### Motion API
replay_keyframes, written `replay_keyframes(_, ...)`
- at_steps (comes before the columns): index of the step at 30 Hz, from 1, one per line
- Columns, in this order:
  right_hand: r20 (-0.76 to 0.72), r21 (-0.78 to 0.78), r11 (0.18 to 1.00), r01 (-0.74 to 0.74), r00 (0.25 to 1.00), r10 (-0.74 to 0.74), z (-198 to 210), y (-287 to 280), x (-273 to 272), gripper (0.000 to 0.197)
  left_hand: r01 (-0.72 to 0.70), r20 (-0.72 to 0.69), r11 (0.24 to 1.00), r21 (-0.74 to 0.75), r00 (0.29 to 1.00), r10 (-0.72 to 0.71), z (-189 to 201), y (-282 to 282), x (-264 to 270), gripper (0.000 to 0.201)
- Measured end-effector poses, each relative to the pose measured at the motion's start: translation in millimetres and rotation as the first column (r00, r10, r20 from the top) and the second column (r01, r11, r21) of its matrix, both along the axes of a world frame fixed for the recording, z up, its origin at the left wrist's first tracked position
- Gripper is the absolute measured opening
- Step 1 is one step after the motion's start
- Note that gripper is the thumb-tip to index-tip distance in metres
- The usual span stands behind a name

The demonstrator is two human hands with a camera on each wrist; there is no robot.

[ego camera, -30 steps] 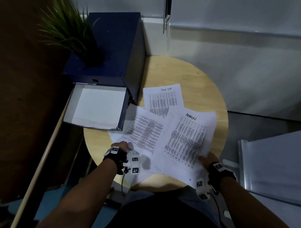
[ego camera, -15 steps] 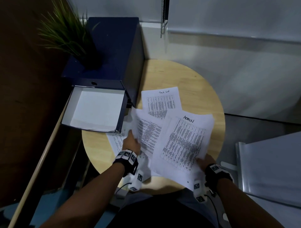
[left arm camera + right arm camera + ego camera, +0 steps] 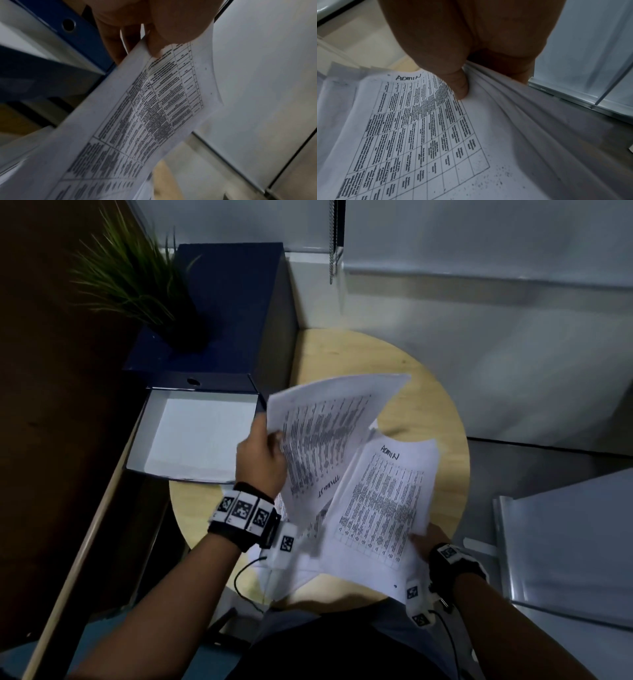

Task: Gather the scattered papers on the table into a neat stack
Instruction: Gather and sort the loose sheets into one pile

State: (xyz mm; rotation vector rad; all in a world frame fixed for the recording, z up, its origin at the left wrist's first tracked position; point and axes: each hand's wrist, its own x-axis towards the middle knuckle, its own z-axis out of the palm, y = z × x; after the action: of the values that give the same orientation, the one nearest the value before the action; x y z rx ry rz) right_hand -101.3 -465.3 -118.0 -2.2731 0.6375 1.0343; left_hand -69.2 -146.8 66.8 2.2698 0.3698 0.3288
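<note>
Printed white sheets lie fanned over the round wooden table [image 3: 346, 354]. My left hand [image 3: 262, 455] pinches a printed sheet [image 3: 325, 426] by its left edge and holds it lifted and curved above the table; the left wrist view shows thumb and fingers [image 3: 157, 44] on that sheet [image 3: 137, 121]. My right hand [image 3: 424, 537] pinches the near right corner of the sheet headed "ADMIN" [image 3: 383, 498], with more sheets bunched under it. In the right wrist view the thumb [image 3: 458, 86] presses on the ADMIN sheet [image 3: 419, 128]. More paper [image 3: 294, 570] pokes out below my left wrist.
An open blue file box [image 3: 191, 436] with a white inside sits at the table's left edge. Behind it stand a tall blue box [image 3: 233, 302] and a potted grass plant [image 3: 137, 282]. A white wall lies beyond; a metal-framed panel [image 3: 565, 549] is on the right.
My left hand has gone from the table's near left to the sheets in the middle, taken one by its edge and lifted it up. The right hand has kept its hold on the ADMIN corner.
</note>
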Motion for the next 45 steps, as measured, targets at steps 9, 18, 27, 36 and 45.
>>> replay_keyframes(9, -0.001, -0.003, 0.999, -0.033, 0.999, 0.033, 3.3, -2.2, -0.3, 0.056, -0.021, 0.25, 0.99, -0.142, 0.967, 0.057, 49.0, 19.0, 29.5, 0.02)
replay_keyframes(18, -0.013, 0.098, 0.995, 0.012, 1.0, -0.011, 9.4, -4.8, -0.7, 0.039, 0.095, -0.109, 0.912, -0.399, 0.983, -0.15, -51.6, -22.7, 45.0, 0.038)
replay_keyframes(27, 0.144, 0.276, 0.96, 0.053, 0.985, -0.095, 24.8, 1.1, -13.0, 0.07, -0.104, -0.739, 0.872, -0.477, 0.584, -0.335, -194.7, -46.1, -23.1, 0.065)
replay_keyframes(36, 0.104, 0.312, 0.941, 0.134, 0.979, -0.174, 25.2, 0.7, -12.8, 0.068, 0.043, -0.774, 0.937, -0.346, 0.552, -0.311, -173.4, -60.8, -10.6, 0.062)
replay_keyframes(45, -0.001, 0.327, 0.893, 0.308, 0.945, -0.326, 9.2, -2.9, -11.6, 0.052, 0.125, -0.635, 0.974, -0.189, 0.741, -0.218, -163.5, -79.1, -10.8, 0.024)
